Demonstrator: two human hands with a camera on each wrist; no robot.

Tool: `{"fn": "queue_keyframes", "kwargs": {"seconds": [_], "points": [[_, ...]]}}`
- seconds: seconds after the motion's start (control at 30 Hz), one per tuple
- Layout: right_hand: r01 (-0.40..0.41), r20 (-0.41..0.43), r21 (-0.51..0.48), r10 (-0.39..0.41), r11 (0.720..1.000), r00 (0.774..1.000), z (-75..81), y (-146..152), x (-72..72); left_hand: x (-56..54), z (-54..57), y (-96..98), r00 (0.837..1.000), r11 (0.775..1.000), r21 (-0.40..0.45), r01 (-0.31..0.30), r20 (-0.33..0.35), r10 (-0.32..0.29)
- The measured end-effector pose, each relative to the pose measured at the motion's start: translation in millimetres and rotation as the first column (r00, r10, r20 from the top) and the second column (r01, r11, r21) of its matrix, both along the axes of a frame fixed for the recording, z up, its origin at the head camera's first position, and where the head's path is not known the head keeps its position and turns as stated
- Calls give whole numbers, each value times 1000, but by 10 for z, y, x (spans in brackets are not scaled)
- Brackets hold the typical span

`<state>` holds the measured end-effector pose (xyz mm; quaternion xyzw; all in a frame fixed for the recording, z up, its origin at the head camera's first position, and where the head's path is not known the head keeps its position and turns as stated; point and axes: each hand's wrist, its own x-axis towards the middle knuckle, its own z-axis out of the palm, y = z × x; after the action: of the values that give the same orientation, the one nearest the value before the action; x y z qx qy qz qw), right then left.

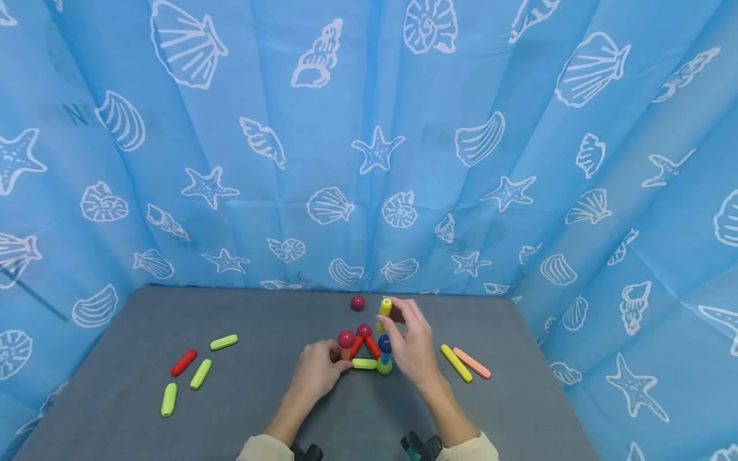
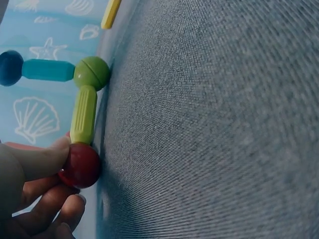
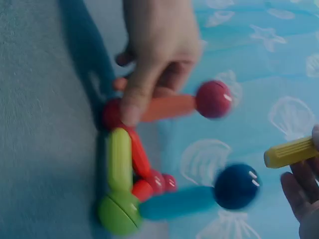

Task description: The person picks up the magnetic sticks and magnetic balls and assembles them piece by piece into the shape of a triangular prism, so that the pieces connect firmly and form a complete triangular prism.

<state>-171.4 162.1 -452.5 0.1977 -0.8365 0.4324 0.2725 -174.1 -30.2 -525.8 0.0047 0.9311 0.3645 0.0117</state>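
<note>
My left hand [image 1: 316, 368] pinches the red ball [image 2: 82, 168] at the near left corner of a triangular stick-and-ball frame. A lime stick [image 1: 364, 363] joins that ball to a green ball [image 1: 384, 366], and red sticks [image 1: 372, 347] run back to another red ball [image 1: 364, 330]. From the held corner rises an orange stick [image 3: 169, 107] topped by a red ball [image 1: 346, 339]. Above the green ball stands a blue stick [image 3: 177, 202] with a dark blue ball [image 3: 237, 186] on it. Raised behind it, my right hand [image 1: 414, 339] holds a yellow stick [image 3: 289, 152] between thumb and fingers.
On the grey table [image 1: 242, 422], a loose red ball [image 1: 358, 303] lies behind the frame. Several lime sticks [image 1: 200, 374] and a red stick [image 1: 184, 362] lie at left. A yellow stick [image 1: 456, 363] and a peach stick [image 1: 471, 363] are at right. A blue curtain [image 1: 369, 96] hangs behind.
</note>
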Motion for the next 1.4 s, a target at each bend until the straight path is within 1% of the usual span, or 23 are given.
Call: {"fn": "queue_keyframes", "kwargs": {"seconds": [0.07,0.1,0.17,0.23,0.3,0.4,0.47,0.63,0.77,0.87,0.93,1.03,1.13,1.2,1.23,1.27,1.3,1.37,1.4], "points": [[-24,19,50,23,998,1000,-46,-87,-45,-2,0,-5,1000,1000,-1,8,-6,-8],[-28,41,86,25,996,999,-72,-121,-57,-2,1,-7,1000,1000,0,12,-9,-12],[-17,77,184,3,983,997,-129,-165,-69,0,1,-10,1000,1000,7,19,-12,-19],[3,111,282,-36,959,993,-178,-182,-61,1,-5,-14,999,1000,15,26,-19,-25],[22,127,372,-74,928,989,-213,-184,-40,7,-6,-19,999,999,26,26,-26,-25],[28,134,457,-100,889,986,-249,-179,-3,13,-15,-32,999,999,29,19,-34,-18],[36,116,499,-108,866,987,-268,-180,13,13,-6,-35,999,1000,25,11,-31,-11],[57,64,556,-112,829,992,-314,-207,31,14,21,-21,1000,1000,6,10,-3,-10],[62,51,567,-110,821,993,-341,-216,33,24,34,-3,1000,1000,-12,16,11,-16],[46,60,566,-97,823,994,-336,-201,35,34,46,2,1000,1000,-13,11,5,-11],[29,61,575,-78,818,995,-321,-190,32,40,49,1,1000,1000,-14,8,-4,-8],[-4,63,600,-42,800,997,-291,-179,31,55,46,2,1000,1000,-12,3,-19,-3],[-21,72,621,-31,784,997,-267,-179,28,64,30,4,999,1000,-24,9,-50,-10],[-34,91,613,-27,789,996,-265,-172,20,67,20,5,998,1000,-29,11,-68,-13],[-47,113,596,-26,802,993,-265,-161,13,64,15,5,997,999,-35,13,-76,-15],[-61,143,568,-25,821,989,-269,-144,8,61,12,4,997,999,-41,14,-81,-17],[-77,180,529,-23,845,983,-272,-118,2,60,11,5,997,999,-43,15,-79,-18],[-106,278,410,-13,906,961,-302,-43,-12,55,16,6,998,999,-47,15,-68,-18],[-114,329,339,-4,934,944,-332,5,-20,53,20,6,998,999,-49,15,-62,-18]]}}
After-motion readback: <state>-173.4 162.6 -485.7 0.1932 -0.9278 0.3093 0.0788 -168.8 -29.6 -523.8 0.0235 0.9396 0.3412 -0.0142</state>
